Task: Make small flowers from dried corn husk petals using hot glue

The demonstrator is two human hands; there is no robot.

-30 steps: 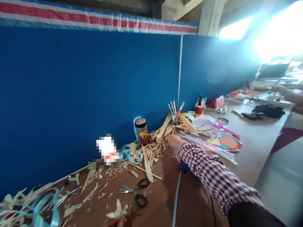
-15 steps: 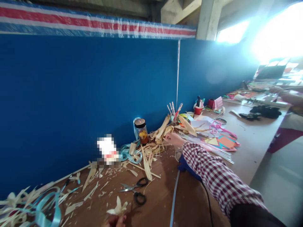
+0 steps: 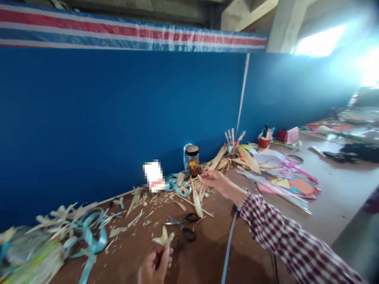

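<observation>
The left hand [image 3: 156, 265] is at seven o'clock in the view, its thumb and fingers closed on the base of a pale flower [image 3: 164, 238], whose petals spread above the fingertips. The flower is over the table [image 3: 207, 256], at eight o'clock from the scissors [image 3: 177, 223], which lie with their blades apart. At two o'clock from the flower, the right hand [image 3: 220, 184] reaches out of a checked sleeve [image 3: 275, 232], palm down, fingers stretched and a little bent; its fingertips are by the thin husk strips, and whether they have hold of one cannot be told. A broad husk [image 3: 197, 201] lies at eight o'clock from that hand, near the scissors. The jar [image 3: 194, 163], black-lidded, stands upright at ten o'clock from the right hand, with more husks [image 3: 219, 157] heaped at twelve. A red cup [image 3: 264, 142] of pens is farther off at two o'clock, and clear sticks [image 3: 291, 199] lie at three, beside coloured paper [image 3: 303, 186]. Pale blue ribbon [image 3: 94, 233] curls at ten o'clock from the left hand, among pale scraps. A blue partition [image 3: 118, 110] rises behind.
</observation>
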